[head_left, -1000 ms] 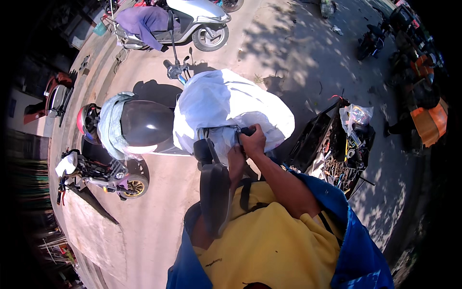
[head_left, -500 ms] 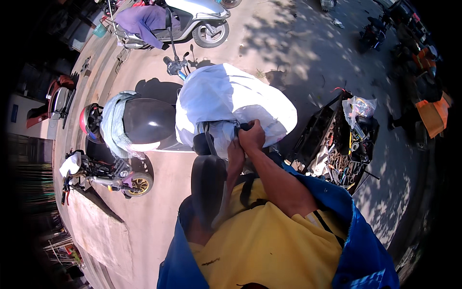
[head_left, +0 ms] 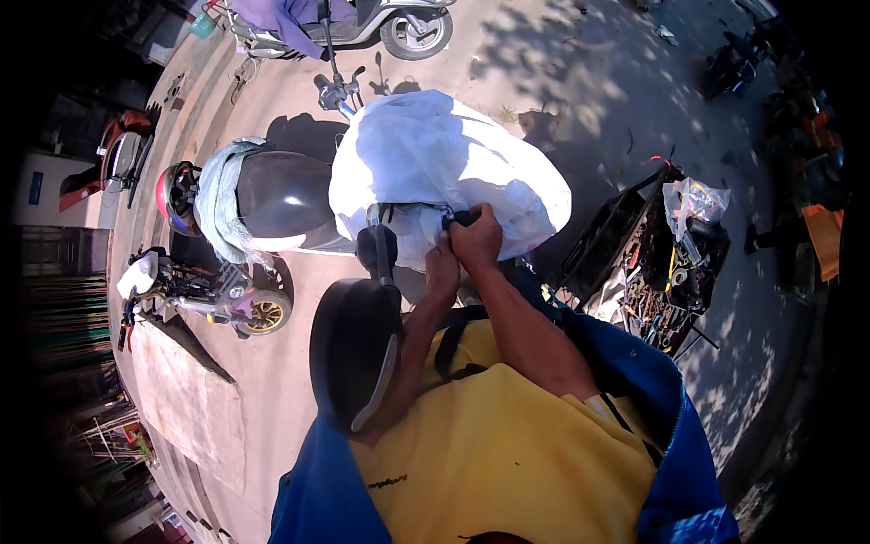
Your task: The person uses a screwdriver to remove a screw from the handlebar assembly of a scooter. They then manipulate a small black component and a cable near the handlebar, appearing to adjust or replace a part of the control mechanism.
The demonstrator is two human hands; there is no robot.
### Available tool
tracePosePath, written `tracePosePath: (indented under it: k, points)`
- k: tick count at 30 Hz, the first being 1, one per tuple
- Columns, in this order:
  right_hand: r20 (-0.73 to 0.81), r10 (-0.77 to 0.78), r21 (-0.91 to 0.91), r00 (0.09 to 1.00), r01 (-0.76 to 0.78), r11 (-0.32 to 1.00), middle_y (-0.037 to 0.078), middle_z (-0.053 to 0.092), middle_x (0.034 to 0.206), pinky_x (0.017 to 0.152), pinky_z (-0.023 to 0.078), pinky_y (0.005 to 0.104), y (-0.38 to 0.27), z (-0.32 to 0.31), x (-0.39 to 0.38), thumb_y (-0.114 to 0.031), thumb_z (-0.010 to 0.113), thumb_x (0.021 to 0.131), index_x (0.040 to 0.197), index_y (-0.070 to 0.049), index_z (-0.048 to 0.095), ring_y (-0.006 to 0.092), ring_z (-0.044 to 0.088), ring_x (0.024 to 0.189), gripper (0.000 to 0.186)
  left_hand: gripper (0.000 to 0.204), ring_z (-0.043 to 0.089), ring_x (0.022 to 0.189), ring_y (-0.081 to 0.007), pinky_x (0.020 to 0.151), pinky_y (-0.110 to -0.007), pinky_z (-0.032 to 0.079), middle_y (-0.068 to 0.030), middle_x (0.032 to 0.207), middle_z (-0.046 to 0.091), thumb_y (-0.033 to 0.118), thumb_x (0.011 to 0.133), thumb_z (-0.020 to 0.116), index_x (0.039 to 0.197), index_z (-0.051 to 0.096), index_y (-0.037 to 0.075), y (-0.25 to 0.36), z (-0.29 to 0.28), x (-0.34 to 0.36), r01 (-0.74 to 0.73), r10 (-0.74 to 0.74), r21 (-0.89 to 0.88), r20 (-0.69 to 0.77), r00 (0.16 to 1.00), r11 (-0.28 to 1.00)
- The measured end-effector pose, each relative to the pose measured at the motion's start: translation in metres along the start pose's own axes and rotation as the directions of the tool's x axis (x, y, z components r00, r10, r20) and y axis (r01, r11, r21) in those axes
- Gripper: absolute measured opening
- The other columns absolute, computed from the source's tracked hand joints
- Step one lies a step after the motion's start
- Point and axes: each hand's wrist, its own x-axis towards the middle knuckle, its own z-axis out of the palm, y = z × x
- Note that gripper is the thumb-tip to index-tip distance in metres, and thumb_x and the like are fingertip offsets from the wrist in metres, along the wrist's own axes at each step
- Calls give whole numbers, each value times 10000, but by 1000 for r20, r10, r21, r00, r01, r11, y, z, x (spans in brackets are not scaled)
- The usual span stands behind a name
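Observation:
A white cloth cover (head_left: pixel 471 172) drapes over the front of a scooter with a black seat (head_left: pixel 283 198). At the cover's near edge, my right hand (head_left: pixel 477 239) is closed around a small black part (head_left: pixel 464 218) whose kind I cannot make out. My left hand (head_left: pixel 442 265) sits just below and against it, its fingers drawn together; whatever they pinch is hidden. Left of my hands, a black handlebar grip (head_left: pixel 377 250) pokes out from under the cover. A black rear-view mirror (head_left: pixel 349 349) rises toward me, partly hiding my left forearm.
An open toolbox (head_left: pixel 666 281) full of loose tools stands at right, with a clear plastic bag (head_left: pixel 696 204) on it. A red helmet (head_left: pixel 172 198) and grey cloth (head_left: pixel 225 195) lie behind the seat. A small bike (head_left: pixel 213 299) stands left, another scooter (head_left: pixel 381 23) beyond.
The view has shifted slightly, so the far scooter sits higher and the mirror looks larger and further left. My hands stay together at the same spot on the cover's edge.

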Motion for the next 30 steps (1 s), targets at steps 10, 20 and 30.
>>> tracePosePath:
  k: [10, 20, 30]
  points:
    - [188, 101, 57, 977, -114, 992, 223, 722, 935, 812, 558, 458, 11, -6, 20, -190, 819, 662, 981, 10, 627, 402, 717, 893, 423, 584, 675, 872, -371, 797, -489, 471, -234, 883, 694, 466, 1084, 399, 987, 688, -32, -27, -10, 14, -205, 207, 121, 3, 978, 971]
    - [445, 87, 215, 891, -201, 956, 168, 720, 934, 845, 561, 442, 16, -20, 24, -172, 839, 721, 1114, 19, 651, 347, 713, 886, 476, 411, 495, 608, -162, 579, -360, 415, -68, 715, 549, 343, 1094, 436, 883, 569, 17, -69, -40, -14, -374, 379, 113, -25, 925, 920]
    - [342, -336, 89, 877, 326, 941, 218, 534, 1309, 1021, 503, 438, -3, -56, -47, -181, 806, 782, 1391, 1, 527, 384, 609, 1174, 694, 253, 446, 657, -84, 596, -266, 377, 1, 764, 500, 254, 1117, 451, 973, 545, 68, -73, -60, -76, -300, 325, -327, 21, 946, 896]
